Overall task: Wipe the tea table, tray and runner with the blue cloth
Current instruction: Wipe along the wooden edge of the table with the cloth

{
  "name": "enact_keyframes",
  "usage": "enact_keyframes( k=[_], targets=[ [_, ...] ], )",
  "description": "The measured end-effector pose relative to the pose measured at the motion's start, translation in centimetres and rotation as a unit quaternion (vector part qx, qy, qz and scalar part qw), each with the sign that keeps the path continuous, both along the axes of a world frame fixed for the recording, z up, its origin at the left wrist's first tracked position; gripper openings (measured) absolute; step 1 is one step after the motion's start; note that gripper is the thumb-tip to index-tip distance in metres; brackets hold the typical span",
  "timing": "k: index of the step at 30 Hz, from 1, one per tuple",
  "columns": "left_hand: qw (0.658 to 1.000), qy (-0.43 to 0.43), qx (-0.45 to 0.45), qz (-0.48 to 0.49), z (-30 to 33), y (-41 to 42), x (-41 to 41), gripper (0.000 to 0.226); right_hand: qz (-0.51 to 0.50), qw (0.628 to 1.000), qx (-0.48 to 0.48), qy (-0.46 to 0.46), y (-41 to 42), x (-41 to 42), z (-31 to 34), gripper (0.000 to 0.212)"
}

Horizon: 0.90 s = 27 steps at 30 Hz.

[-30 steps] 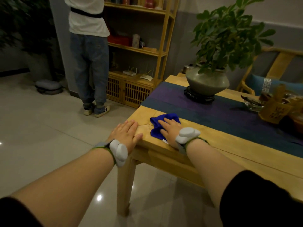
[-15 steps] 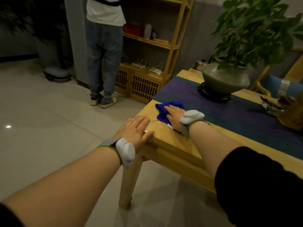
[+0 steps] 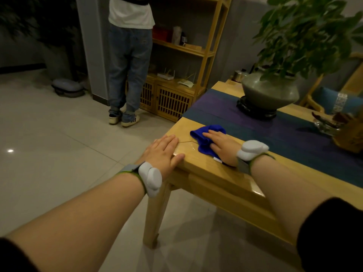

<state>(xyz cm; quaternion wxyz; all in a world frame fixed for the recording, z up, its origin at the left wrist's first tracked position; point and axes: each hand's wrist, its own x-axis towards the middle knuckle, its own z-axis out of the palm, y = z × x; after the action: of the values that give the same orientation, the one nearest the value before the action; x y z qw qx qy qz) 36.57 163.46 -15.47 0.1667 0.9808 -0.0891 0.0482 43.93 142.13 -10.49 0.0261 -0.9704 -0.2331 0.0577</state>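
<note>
You have no text, label, brand name, number or sign here that can be read. The small white tag (image 3: 216, 159) at the near edge of the blue cloth (image 3: 204, 141) is too small to show any print. The white patterned strip (image 3: 341, 102) on the blue cushion (image 3: 326, 99) behind the tabletop (image 3: 208, 169) shows only blurred marks. The boxes (image 3: 162, 33) on the wooden shelf (image 3: 184, 48) carry nothing you can make out.
</note>
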Motion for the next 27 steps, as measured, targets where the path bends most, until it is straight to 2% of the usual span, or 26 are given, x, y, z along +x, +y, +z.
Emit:
enact_keyframes(
  k=[5, 12, 15, 20, 23, 27],
  targets=[
    [1.000, 0.023, 0.014, 0.009, 0.6, -0.2, -0.1, 0.063, -0.038, 0.999, -0.023, -0.009, 1.9, 1.8, -0.5, 0.052],
    [0.998, 0.054, 0.026, 0.006, 1.9, -0.6, -0.9, 0.063, 0.080, 0.997, 0.017, -0.009, 0.1, -5.0, -0.7, 0.047],
    [0.998, 0.056, 0.006, 0.012, 2.0, -0.4, -1.5, 0.063, 0.096, 0.995, 0.029, -0.002, -2.3, -8.3, -0.3, 0.049],
    [0.993, 0.045, -0.076, 0.076, 1.0, 0.0, -3.3, 0.063, 0.037, 0.998, -0.023, -0.052, -3.9, -10.8, -0.8, 0.071],
    [0.980, 0.088, -0.161, 0.083, 0.8, 0.7, -3.8, 0.064, -0.014, 0.996, -0.061, -0.058, -1.3, -9.9, -0.9, 0.087],
    [0.952, 0.121, -0.267, 0.090, 1.1, 1.7, -3.6, 0.063, -0.011, 0.996, -0.073, -0.040, 3.7, -7.4, -0.9, 0.090]
  ],
)
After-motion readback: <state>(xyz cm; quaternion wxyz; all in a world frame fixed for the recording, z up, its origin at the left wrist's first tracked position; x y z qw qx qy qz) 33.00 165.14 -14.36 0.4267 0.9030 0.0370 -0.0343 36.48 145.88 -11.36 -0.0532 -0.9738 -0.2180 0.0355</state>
